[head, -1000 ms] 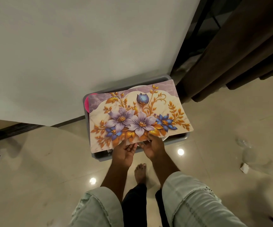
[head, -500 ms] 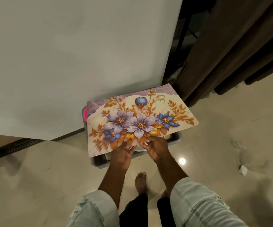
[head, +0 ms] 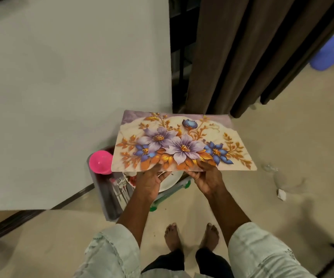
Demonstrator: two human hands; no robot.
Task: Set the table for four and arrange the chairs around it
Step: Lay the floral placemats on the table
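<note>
- Placemat [head: 184, 142], floral, one seen from above; impossible to tell whether more lay stacked beneath it. Held level in the air above the floor [head: 282, 157], its left part over the grey bin [head: 110, 199], near the wall [head: 61, 97] and the foot of the brown curtain [head: 242, 57].
- Most of the grey bin's contents hidden under the placemat and the forearms; only its near left side shown.
- One pink bowl [head: 100, 162] at the bin's far left corner, its right edge covered by the placemat.
- Forks [head: 121, 186] lying in the bin, tines toward the bowl; several, exact count too blurred to tell.
- One white plate [head: 169, 180] partly seen between the two hands, mostly covered.
- Something green and clear [head: 172, 192] at the bin's near right edge, hard to identify.
- Blue object [head: 330, 53] at the upper right, cut off by the frame edge and blurred.
- Small white scrap [head: 281, 194] on the floor to the right, well apart from the bin.
- Two hands, two pale sleeves [head: 112, 255], two bare feet [head: 173, 238] on the floor.
- Left hand [head: 149, 180] pinching the placemat's near edge left of centre, thumb on top, fingers curled underneath and out of sight.
- Right hand [head: 207, 178] pinching the same near edge right of centre, thumb over the printed side, fingers tucked below.
- Both forearms stretched forward and slightly inward, wrists close together, backs of the hands turned up toward the camera.
</note>
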